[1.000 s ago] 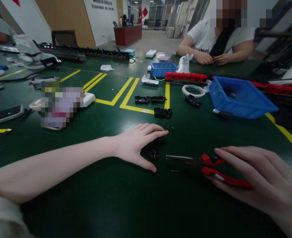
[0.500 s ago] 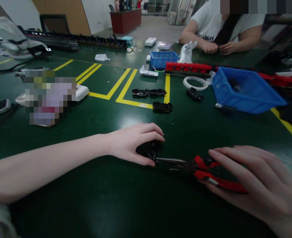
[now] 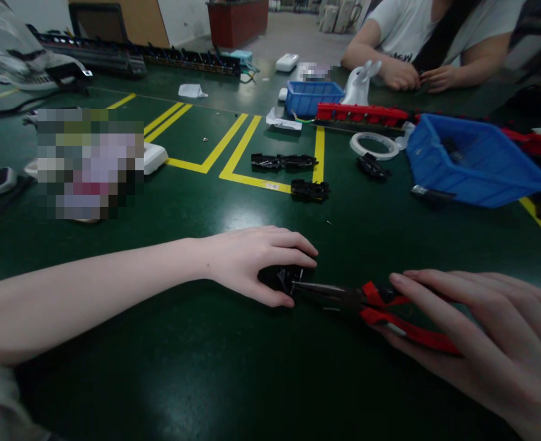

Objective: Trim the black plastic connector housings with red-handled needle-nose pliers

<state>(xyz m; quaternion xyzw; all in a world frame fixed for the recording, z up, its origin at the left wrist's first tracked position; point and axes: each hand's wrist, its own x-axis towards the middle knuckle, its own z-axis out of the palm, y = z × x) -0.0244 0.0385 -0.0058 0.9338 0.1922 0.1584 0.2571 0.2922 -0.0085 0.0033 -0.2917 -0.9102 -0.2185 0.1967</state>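
Note:
My left hand [image 3: 256,263] is curled over a small black plastic part [image 3: 285,278] and pins it to the green table [image 3: 233,367]. My right hand [image 3: 476,343] grips the red handles of long-nose pliers [image 3: 366,303]. The pliers' metal tip touches the black part just beside my left thumb. Most of the part is hidden under my fingers.
Two more black parts [image 3: 283,162] [image 3: 310,189] lie by the yellow floor-tape lines. A large blue bin [image 3: 476,162] stands at right, a small blue bin [image 3: 314,98] and red strip [image 3: 362,113] behind. A tape ring [image 3: 374,146] lies nearby. A person [image 3: 417,37] sits opposite.
My left hand went from flat and spread to curled over the black part. My right hand pushed the pliers left until the tip met the part.

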